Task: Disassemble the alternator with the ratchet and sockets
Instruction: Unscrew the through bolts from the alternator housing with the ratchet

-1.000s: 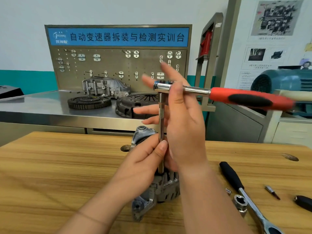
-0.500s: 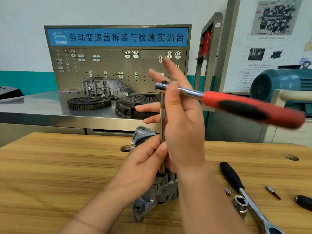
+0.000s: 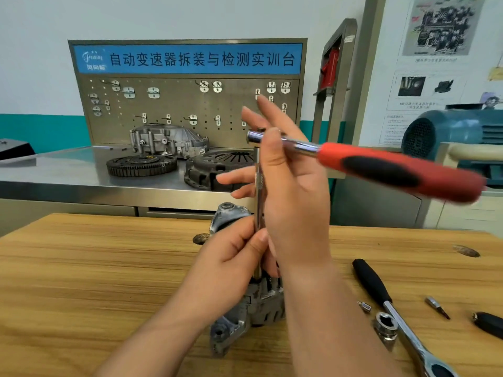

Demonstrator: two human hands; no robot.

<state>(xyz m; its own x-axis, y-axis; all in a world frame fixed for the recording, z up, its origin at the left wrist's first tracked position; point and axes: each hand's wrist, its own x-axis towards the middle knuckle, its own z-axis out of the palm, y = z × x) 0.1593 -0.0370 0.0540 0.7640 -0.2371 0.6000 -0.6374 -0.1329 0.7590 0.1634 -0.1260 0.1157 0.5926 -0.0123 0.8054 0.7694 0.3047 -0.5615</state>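
Observation:
The grey alternator [image 3: 245,314] stands on the wooden table [image 3: 81,281], mostly hidden behind my hands. A long chrome extension bar [image 3: 258,186] rises upright from it to the head of a ratchet with a red and black handle [image 3: 394,170] that points right. My left hand [image 3: 231,257] pinches the lower part of the bar, thumb against it. My right hand [image 3: 288,180] holds the ratchet near its head, thumb over the neck, while the other fingers are spread straight. The socket at the bar's lower end is hidden.
To the right on the table lie a second ratchet with a black handle [image 3: 381,295], a loose socket [image 3: 385,326], a small adapter [image 3: 364,306], a bit [image 3: 436,307] and a black grip [image 3: 487,323]. A steel bench [image 3: 54,172] behind carries a flywheel [image 3: 141,164] and clutch cover [image 3: 217,167].
The red handle has swung toward me and downward at its right end, turning about the upright bar. Both hands and the alternator stay in place.

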